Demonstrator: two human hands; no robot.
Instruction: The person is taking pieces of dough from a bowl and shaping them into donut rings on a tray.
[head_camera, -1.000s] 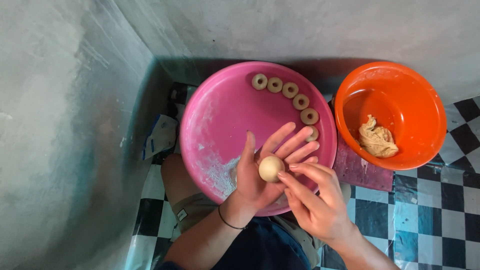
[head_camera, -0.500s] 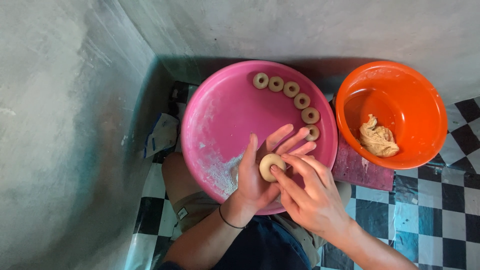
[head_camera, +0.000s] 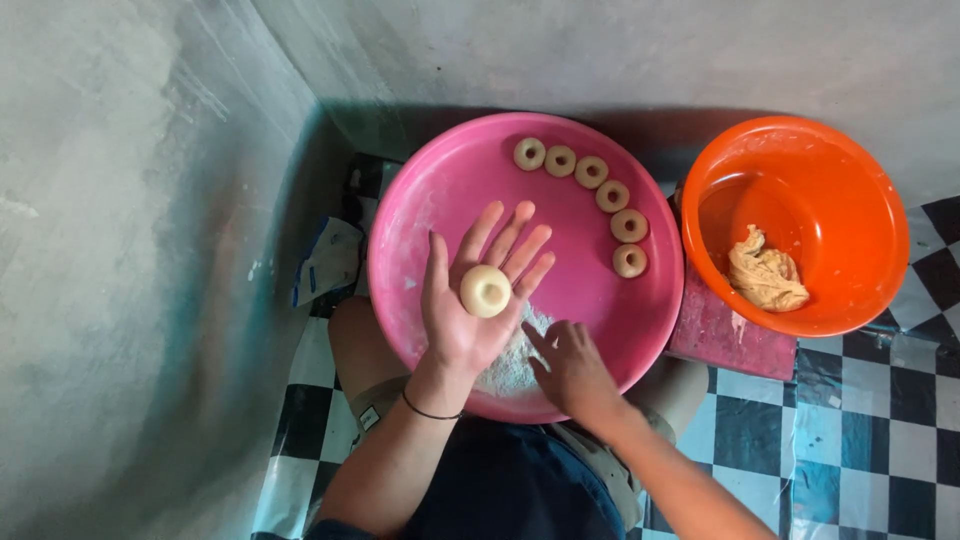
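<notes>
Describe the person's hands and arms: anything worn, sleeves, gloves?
Both hands bare, no gloves: left hand, right hand. Forearms are uncovered, no sleeves in view. A thin black band circles the left wrist. No rings or watch visible.

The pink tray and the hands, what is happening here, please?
A person sits with a big pink tray on the lap. The left hand is open, palm up, with a flattened dough disc lying on it. The right hand reaches down into a small heap of flour on the tray. Six shaped dough pieces lie in a curve along the far rim. An orange bowl beside it holds a lump of dough.
</notes>
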